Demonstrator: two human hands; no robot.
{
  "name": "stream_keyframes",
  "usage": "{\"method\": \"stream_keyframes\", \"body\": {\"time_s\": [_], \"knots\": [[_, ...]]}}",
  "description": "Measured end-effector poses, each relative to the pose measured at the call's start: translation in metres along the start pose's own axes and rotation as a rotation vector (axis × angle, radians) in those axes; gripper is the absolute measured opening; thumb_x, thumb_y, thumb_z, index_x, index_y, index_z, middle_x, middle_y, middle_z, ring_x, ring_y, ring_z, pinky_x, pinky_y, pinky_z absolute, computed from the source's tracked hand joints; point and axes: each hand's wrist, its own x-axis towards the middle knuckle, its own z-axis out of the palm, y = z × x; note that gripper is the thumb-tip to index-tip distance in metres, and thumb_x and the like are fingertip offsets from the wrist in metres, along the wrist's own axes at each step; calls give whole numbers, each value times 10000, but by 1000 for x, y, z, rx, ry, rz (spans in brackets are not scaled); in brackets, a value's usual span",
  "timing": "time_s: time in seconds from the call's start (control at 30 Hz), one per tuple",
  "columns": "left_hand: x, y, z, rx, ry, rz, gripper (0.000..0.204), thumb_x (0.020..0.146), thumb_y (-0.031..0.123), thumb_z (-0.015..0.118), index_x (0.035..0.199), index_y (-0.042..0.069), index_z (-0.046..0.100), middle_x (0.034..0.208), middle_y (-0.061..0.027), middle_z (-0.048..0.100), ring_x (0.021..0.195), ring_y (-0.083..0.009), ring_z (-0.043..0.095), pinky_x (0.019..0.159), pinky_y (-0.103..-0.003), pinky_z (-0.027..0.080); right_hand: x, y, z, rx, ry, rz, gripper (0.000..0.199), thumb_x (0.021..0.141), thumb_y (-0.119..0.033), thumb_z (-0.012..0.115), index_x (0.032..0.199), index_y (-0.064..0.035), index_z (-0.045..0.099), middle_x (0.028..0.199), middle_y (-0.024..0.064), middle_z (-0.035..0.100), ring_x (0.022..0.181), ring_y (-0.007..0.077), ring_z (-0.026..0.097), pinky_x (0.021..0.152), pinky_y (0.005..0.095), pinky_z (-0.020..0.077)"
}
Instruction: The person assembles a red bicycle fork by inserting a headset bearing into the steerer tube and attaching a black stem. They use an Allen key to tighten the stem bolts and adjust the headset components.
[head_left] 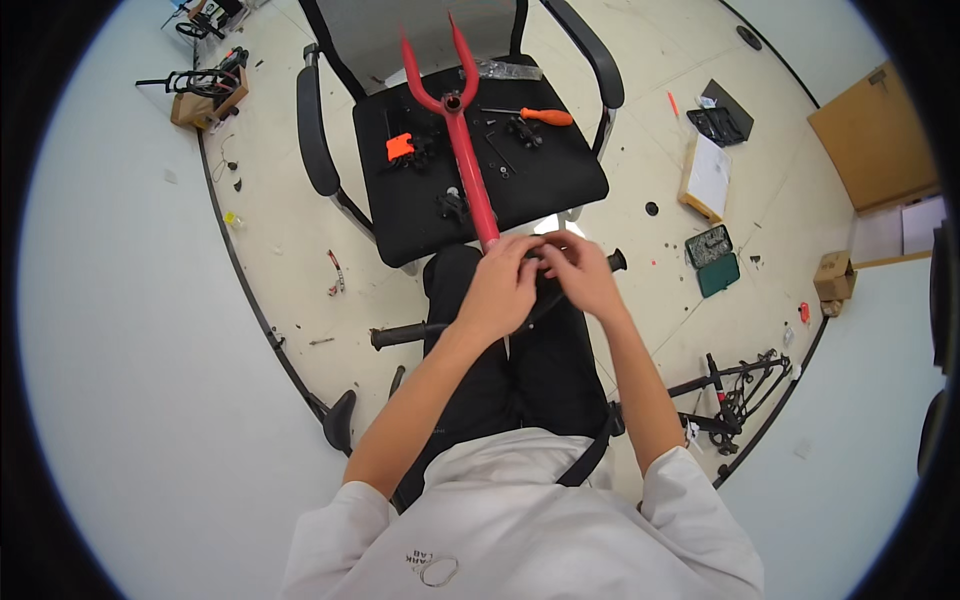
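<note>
A red bicycle fork (466, 150) lies across the black chair seat, its two prongs pointing away from me and its tube reaching toward my lap. Over my thighs runs a black handlebar (410, 334) with a grip at each end. My left hand (503, 285) is at the near end of the red tube, fingers bent together. Close against it, my right hand (580, 272) has its thumb and fingers pinched inward. Both sets of fingertips meet above the middle of the handlebar. Whatever small thing they hold is hidden between them.
On the office chair (545, 180) lie an orange-handled screwdriver (548, 117), an orange part (399, 147), a hex key (500, 152) and black bike parts. A green case (717, 275) and a black bike frame (735, 400) are on the floor at right, a saddle (340, 420) at left.
</note>
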Motion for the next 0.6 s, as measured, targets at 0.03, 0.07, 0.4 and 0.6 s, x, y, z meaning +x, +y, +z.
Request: {"method": "stream_keyframes", "body": {"time_s": [0.03, 0.07, 0.4, 0.6], "knots": [[3, 0, -9, 187, 44, 124, 252, 903, 60, 622, 1150, 28, 659, 1128, -185, 646, 1066, -333, 610, 897, -393, 516, 4, -2, 8, -27, -17, -27, 259, 972, -110, 580, 1174, 29, 664, 989, 122, 732, 876, 167, 708, 779, 294, 559], [6, 3, -20, 434, 97, 250, 199, 898, 63, 618, 1086, 22, 667, 1046, -157, 656, 1019, -338, 601, 855, -407, 508, 5, -7, 15, 10, 4, -87, 239, 974, -109, 581, 1130, 46, 673, 981, 126, 732, 861, 168, 704, 773, 291, 554], [-126, -24, -22, 134, -258, -50, 240, 939, 77, 612, 1160, -1, 664, 1003, -173, 670, 925, -320, 681, 791, -364, 551, -87, 2, 16, -70, 93, -58, 167, 956, -57, 607, 1076, 35, 677, 1003, 107, 717, 926, 183, 701, 860, 301, 541], [-70, 10, 25, 265, -247, 180, 428, 918, 83, 627, 1328, -11, 545, 1294, -162, 569, 1000, -330, 648, 843, -386, 536, -115, 23, -7, -161, 335, -141, 194, 942, -47, 617, 1121, 14, 655, 1080, 116, 688, 1009, 200, 668, 882, 316, 534]]}}
